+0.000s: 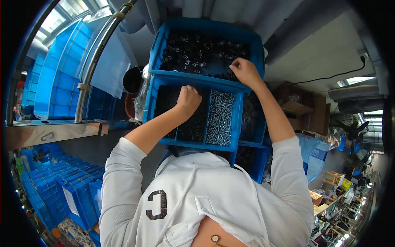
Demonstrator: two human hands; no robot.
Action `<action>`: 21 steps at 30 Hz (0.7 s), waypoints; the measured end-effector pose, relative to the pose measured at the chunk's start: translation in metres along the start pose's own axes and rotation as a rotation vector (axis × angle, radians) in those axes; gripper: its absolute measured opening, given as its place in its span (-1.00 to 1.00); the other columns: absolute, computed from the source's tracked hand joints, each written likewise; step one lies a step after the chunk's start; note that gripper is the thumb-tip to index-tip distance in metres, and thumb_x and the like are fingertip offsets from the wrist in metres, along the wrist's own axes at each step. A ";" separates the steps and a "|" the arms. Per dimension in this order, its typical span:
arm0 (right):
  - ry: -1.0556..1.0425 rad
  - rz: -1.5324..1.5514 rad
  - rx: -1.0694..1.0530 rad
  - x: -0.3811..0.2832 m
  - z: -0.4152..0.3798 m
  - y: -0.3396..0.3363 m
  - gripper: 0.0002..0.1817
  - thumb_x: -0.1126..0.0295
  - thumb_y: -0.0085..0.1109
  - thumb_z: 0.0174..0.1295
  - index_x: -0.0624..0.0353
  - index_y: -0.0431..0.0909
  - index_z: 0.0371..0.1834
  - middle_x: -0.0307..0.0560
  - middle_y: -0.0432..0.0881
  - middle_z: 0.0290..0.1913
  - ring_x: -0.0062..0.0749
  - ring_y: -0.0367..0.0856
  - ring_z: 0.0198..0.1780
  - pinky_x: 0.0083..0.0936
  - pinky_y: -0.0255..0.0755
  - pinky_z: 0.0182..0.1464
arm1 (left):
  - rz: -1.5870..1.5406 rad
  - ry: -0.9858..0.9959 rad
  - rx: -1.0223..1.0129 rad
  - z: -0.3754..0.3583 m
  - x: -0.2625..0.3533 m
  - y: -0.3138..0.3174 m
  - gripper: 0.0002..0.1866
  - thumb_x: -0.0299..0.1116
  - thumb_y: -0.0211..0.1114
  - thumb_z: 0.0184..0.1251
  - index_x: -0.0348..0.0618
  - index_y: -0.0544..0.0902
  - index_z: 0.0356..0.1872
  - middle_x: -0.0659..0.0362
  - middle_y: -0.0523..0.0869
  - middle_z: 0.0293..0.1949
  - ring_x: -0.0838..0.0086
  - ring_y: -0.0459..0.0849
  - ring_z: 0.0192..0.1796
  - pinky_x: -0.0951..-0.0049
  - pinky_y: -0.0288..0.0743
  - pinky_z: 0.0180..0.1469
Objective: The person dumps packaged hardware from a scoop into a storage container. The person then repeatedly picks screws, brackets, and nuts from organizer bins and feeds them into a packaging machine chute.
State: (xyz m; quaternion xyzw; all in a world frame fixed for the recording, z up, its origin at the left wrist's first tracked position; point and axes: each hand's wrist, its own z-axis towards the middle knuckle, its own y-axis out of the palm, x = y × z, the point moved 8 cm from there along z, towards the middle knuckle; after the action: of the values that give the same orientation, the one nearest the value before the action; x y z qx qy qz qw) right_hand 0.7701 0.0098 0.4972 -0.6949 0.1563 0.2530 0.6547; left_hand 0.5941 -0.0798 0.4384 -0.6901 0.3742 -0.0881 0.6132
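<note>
My left hand (189, 101) is over the front blue bin (237, 136), above small black parts (165, 98) in its left and middle compartments. Its fingers are curled closed, and whatever they hold is hidden. Silvery screws (220, 119) fill the right-hand compartment of the same bin. At the near right corner of the back blue bin (257, 45), my right hand (245, 71) has thumb and fingertips pinched together. Small black pieces with metal loops (199, 51) lie scattered in that bin. I cannot make out what is between those fingertips.
Stacked blue crates (57, 185) stand at lower left, beneath a metal rail (53, 133). A metal pole (94, 61) rises from it. Further bins of dark parts (252, 113) sit at right, beside cardboard boxes (314, 111). A black cable (329, 77) runs along the wall.
</note>
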 end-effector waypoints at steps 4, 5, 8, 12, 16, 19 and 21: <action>0.103 -0.428 -0.279 0.040 0.057 0.042 -0.59 0.13 0.26 0.15 0.33 0.61 -0.20 0.24 0.66 -0.22 -0.01 0.64 -0.15 -0.22 0.47 -0.08 | -0.017 -0.008 0.001 0.006 0.001 0.002 -0.89 -0.40 0.28 0.07 0.00 0.76 -0.40 0.23 0.70 -0.32 0.40 0.65 -0.18 0.44 0.47 -0.27; 0.072 -0.399 -0.297 0.054 0.070 0.057 -0.60 0.14 0.25 0.15 0.33 0.61 -0.21 0.25 0.66 -0.22 0.01 0.64 -0.14 -0.23 0.47 -0.08 | -0.033 -0.010 -0.004 0.007 -0.001 0.003 -0.89 -0.40 0.28 0.07 0.00 0.76 -0.40 0.22 0.70 -0.31 0.39 0.66 -0.18 0.43 0.48 -0.28; 0.029 -0.310 -0.358 0.085 0.089 0.084 -0.62 0.17 0.22 0.16 0.33 0.61 -0.20 0.21 0.67 -0.27 -0.02 0.64 -0.20 -0.27 0.48 -0.14 | -0.162 -0.038 0.030 0.004 -0.017 -0.004 -0.89 -0.37 0.31 0.05 -0.02 0.76 -0.40 0.17 0.72 -0.30 0.34 0.68 -0.21 0.40 0.51 -0.29; 0.194 0.211 -0.369 0.047 0.052 0.052 -0.72 0.23 0.13 0.19 0.25 0.60 -0.24 -0.01 0.62 -0.47 -0.31 0.56 -0.49 -0.41 0.41 -0.41 | -0.528 -0.059 -0.027 -0.020 -0.058 -0.034 -0.83 -0.29 0.37 -0.04 -0.09 0.74 -0.41 0.09 0.72 -0.33 0.25 0.71 -0.27 0.39 0.56 -0.25; 0.303 1.307 -0.395 -0.008 -0.026 0.040 -0.84 0.30 0.09 0.20 0.15 0.52 -0.39 -0.17 0.53 -0.57 -0.60 0.39 -0.64 -0.58 0.29 -0.57 | -0.860 0.128 0.028 -0.041 -0.081 -0.077 -0.77 -0.26 0.38 -0.11 -0.20 0.70 -0.47 0.06 0.69 -0.44 0.20 0.68 -0.33 0.29 0.57 -0.22; 0.434 1.672 -0.389 -0.043 -0.080 0.064 -0.80 0.36 0.02 0.22 0.25 0.54 -0.23 -0.05 0.63 -0.35 -0.49 0.56 -0.45 -0.51 0.51 -0.39 | -0.864 0.277 0.056 -0.053 -0.073 -0.129 -0.82 -0.32 0.36 -0.11 -0.19 0.70 -0.47 0.05 0.68 -0.43 0.19 0.67 -0.34 0.26 0.56 -0.20; 0.482 1.849 -0.365 -0.052 -0.102 0.090 -0.74 0.37 -0.05 0.26 0.28 0.50 -0.09 -0.03 0.64 -0.22 -0.37 0.64 -0.25 -0.43 0.59 -0.17 | -0.770 0.364 0.100 -0.050 -0.051 -0.142 -0.84 -0.39 0.34 -0.10 -0.16 0.70 -0.43 0.04 0.68 -0.40 0.18 0.67 -0.29 0.26 0.56 -0.18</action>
State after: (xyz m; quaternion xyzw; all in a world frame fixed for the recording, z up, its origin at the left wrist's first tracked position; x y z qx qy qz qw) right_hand 0.6928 -0.1057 0.4527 -0.4218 0.7287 0.5387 0.0299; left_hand 0.5872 -0.0914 0.5971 -0.7222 0.1865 -0.4488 0.4921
